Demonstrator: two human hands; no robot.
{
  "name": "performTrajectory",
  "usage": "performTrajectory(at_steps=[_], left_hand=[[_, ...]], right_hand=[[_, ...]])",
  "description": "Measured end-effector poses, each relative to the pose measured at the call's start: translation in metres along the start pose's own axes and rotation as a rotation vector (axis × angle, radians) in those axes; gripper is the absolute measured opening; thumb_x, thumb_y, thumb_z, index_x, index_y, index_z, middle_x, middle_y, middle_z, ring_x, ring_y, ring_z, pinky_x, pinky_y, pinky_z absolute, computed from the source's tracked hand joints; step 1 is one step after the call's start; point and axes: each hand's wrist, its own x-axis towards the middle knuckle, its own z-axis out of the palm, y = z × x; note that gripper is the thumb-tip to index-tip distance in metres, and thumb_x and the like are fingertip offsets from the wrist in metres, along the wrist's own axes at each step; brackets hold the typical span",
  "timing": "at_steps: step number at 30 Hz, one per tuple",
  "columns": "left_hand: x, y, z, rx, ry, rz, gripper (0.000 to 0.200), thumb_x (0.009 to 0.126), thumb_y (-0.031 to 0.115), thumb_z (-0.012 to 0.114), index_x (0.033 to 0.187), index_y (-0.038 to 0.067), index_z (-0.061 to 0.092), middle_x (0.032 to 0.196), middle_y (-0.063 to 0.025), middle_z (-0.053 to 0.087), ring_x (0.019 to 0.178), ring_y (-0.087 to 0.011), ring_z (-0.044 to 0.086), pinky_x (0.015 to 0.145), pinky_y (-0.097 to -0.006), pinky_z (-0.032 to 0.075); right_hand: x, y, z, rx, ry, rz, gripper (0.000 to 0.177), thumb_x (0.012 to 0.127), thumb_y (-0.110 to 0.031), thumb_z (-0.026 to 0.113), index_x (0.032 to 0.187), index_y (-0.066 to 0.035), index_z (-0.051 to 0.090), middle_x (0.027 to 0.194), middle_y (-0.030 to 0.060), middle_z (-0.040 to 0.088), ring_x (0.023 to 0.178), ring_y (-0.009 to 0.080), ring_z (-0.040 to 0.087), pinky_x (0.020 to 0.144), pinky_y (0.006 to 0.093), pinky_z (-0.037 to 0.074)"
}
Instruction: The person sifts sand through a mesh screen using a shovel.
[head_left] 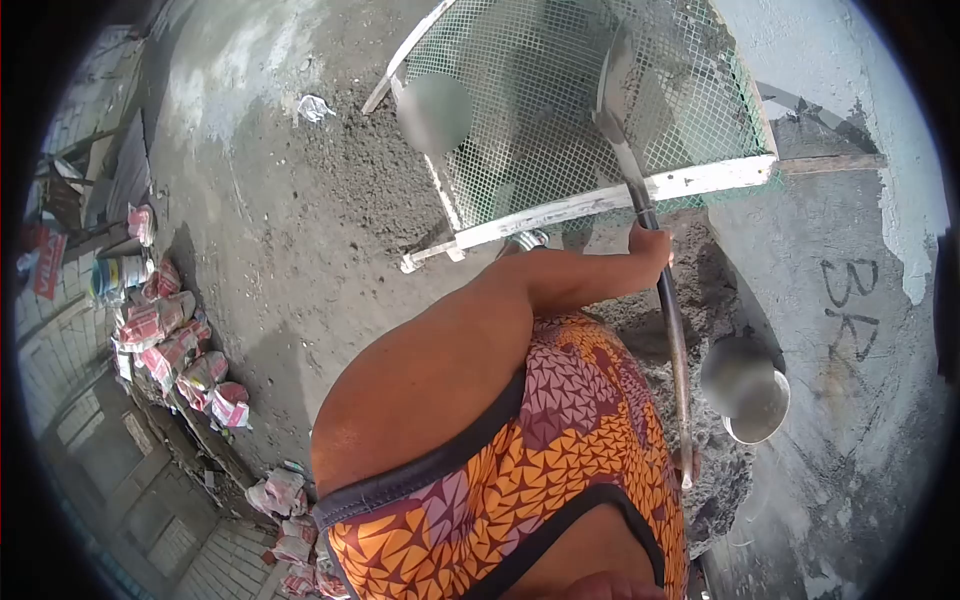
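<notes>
A shovel (676,340) runs lengthwise through the right half of the head view, its blade (618,80) over the green mesh of a white wooden-framed screen (540,215). My left hand (652,245) is wrapped round the shaft just below the screen's near rail. Lower down, my right hand (686,464) is at the end of the handle, mostly hidden by my patterned top, its fingers barely showing. Grey sand or mortar mix (720,480) lies beside the handle and under the screen's near edge.
A round metal-looking container (757,425) stands on the right by a grey wall (850,400) with writing. Coarse grey material (375,170) is spread left of the screen. Several red and white bags (185,345) line the left side, and a crumpled plastic piece (315,108) lies on the ground.
</notes>
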Motion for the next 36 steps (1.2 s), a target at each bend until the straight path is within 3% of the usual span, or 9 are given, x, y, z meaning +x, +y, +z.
performTrajectory(at_steps=[5,6,8,9,11,13,20,26,36], left_hand=[[-0.068,0.000,0.020,-0.039,-0.344,-0.014,0.034,0.083,0.003,0.068,0.102,0.010,0.041,0.070,-0.0051,0.049,0.051,-0.0174,0.053,0.045,-0.0360,0.047],[-0.068,0.000,0.017,-0.054,-0.417,-0.085,0.033,0.083,0.004,0.068,0.100,0.010,0.041,0.070,-0.0051,0.048,0.051,-0.0171,0.051,0.046,-0.0345,0.047],[-0.078,0.015,0.012,0.066,-0.434,-0.150,0.026,0.086,0.010,0.068,0.095,0.011,0.044,0.070,-0.0013,0.047,0.053,-0.0161,0.047,0.054,-0.0358,0.046],[-0.077,0.017,0.007,0.108,-0.516,-0.168,0.021,0.086,0.012,0.067,0.087,0.013,0.046,0.070,0.0006,0.046,0.057,-0.0153,0.047,0.058,-0.0346,0.044],[-0.083,0.022,0.000,0.246,-0.588,-0.151,0.019,0.086,0.014,0.066,0.083,0.013,0.048,0.070,0.0012,0.045,0.060,-0.0152,0.047,0.060,-0.0347,0.043],[-0.090,0.020,-0.005,0.379,-0.620,-0.181,0.017,0.086,0.014,0.066,0.084,0.013,0.049,0.070,0.0014,0.046,0.060,-0.0155,0.047,0.060,-0.0357,0.044],[-0.149,-0.083,-0.029,0.778,-0.916,-0.303,0.018,0.088,0.018,0.068,0.087,0.013,0.050,0.072,0.0009,0.049,0.062,-0.0152,0.050,0.061,-0.0362,0.046],[-0.197,-0.194,-0.092,1.119,-0.980,-0.433,0.022,0.089,0.021,0.071,0.089,0.013,0.050,0.071,-0.0003,0.049,0.059,-0.0162,0.053,0.056,-0.0359,0.048],[-0.180,-0.294,-0.247,1.564,-0.822,-0.471,0.029,0.084,0.020,0.076,0.074,0.013,0.050,0.062,0.0008,0.048,0.051,-0.0163,0.050,0.048,-0.0357,0.045]], right_hand=[[-0.060,0.030,-0.056,0.052,-0.211,-0.084,0.029,0.099,-0.027,0.052,0.119,-0.007,0.058,0.083,0.0069,0.064,0.054,0.0154,0.059,0.046,0.0299,0.052],[-0.072,0.063,-0.047,0.023,0.007,-0.284,0.025,0.096,-0.025,0.059,0.117,-0.012,0.059,0.092,0.0067,0.067,0.055,0.0150,0.062,0.041,0.0264,0.052],[-0.100,0.118,0.000,0.142,0.005,-0.262,0.022,0.092,-0.023,0.062,0.110,-0.011,0.059,0.094,0.0089,0.067,0.075,0.0207,0.069,0.043,0.0343,0.060],[-0.104,0.145,-0.015,0.085,-0.105,-0.244,0.028,0.093,-0.025,0.063,0.114,-0.008,0.059,0.095,0.0084,0.067,0.074,0.0183,0.068,0.049,0.0319,0.059],[-0.107,0.218,-0.021,0.049,0.160,-0.313,0.031,0.094,-0.028,0.064,0.114,-0.005,0.060,0.091,0.0077,0.068,0.069,0.0152,0.066,0.056,0.0293,0.057],[-0.104,0.301,-0.051,0.046,0.170,-0.166,0.031,0.093,-0.029,0.067,0.109,-0.003,0.063,0.084,0.0066,0.068,0.067,0.0135,0.064,0.059,0.0288,0.053],[-0.131,0.524,-0.028,0.540,0.422,-0.363,0.019,0.093,-0.022,0.069,0.094,-0.004,0.064,0.075,0.0058,0.063,0.058,0.0150,0.060,0.050,0.0301,0.050],[-0.163,0.653,0.028,0.782,0.750,-0.671,0.019,0.096,-0.025,0.064,0.100,-0.008,0.055,0.077,0.0036,0.060,0.056,0.0144,0.059,0.047,0.0296,0.051],[-0.207,0.777,0.121,1.232,1.123,-0.588,0.025,0.099,-0.032,0.061,0.103,-0.008,0.054,0.079,0.0040,0.058,0.061,0.0159,0.060,0.053,0.0299,0.053]])
